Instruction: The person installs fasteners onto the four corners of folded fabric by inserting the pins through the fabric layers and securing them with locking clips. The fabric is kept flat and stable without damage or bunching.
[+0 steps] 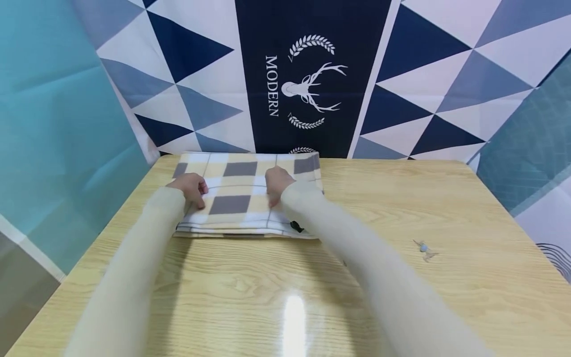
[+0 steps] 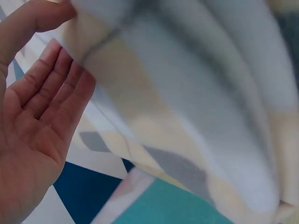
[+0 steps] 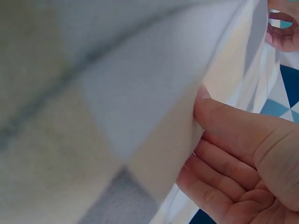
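A plaid blanket (image 1: 232,183) in cream, white and grey lies folded in layers at the back of the wooden table. My left hand (image 1: 193,189) is over its left part. In the left wrist view the thumb tip touches the cloth, while the fairly straight fingers (image 2: 51,79) reach behind a rise in it, apart from the thumb. To the right, my right hand (image 1: 277,182) bends down onto the blanket's upper layer. Close up, its thumb (image 3: 224,109) and curled fingers pinch the cloth, with the fingertips partly hidden behind it.
The wooden table (image 1: 250,277) extends toward me and to the right. A small bluish mark (image 1: 424,248) shows on its right side. Behind stands a patterned cloth backdrop (image 1: 312,29) with triangles and a deer head; a teal cloth (image 1: 67,124) hangs at the left.
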The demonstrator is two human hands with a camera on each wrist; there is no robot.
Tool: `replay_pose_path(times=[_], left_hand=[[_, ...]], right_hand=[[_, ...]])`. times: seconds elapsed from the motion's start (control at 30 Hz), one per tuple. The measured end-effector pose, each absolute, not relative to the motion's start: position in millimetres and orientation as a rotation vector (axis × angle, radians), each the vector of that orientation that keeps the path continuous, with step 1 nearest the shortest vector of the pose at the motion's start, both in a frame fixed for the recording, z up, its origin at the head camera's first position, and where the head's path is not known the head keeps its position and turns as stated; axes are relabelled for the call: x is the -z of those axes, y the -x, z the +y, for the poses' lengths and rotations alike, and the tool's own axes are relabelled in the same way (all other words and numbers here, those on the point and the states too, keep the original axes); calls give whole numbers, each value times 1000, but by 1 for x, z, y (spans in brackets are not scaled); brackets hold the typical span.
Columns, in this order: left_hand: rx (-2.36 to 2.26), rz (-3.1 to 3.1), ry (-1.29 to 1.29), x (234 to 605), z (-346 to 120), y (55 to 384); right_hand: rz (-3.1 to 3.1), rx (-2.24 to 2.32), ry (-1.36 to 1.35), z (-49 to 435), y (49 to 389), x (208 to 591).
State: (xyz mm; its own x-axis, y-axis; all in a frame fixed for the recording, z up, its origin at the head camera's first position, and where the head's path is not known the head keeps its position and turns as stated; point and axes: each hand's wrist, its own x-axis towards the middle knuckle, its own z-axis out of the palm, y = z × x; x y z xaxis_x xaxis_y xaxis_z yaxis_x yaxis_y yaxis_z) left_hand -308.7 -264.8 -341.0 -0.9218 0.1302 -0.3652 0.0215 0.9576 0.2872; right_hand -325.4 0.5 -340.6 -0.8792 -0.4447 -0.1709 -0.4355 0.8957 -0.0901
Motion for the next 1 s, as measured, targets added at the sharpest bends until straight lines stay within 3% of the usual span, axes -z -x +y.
replay_pose_path(times=[0.57, 1.0], left_hand=[[-354, 2729, -203, 333, -223, 310], [-301, 2763, -431, 334, -192, 310]], right_hand=[[2831, 249, 655, 52, 318, 331], [2813, 219, 620, 84, 313, 327]])
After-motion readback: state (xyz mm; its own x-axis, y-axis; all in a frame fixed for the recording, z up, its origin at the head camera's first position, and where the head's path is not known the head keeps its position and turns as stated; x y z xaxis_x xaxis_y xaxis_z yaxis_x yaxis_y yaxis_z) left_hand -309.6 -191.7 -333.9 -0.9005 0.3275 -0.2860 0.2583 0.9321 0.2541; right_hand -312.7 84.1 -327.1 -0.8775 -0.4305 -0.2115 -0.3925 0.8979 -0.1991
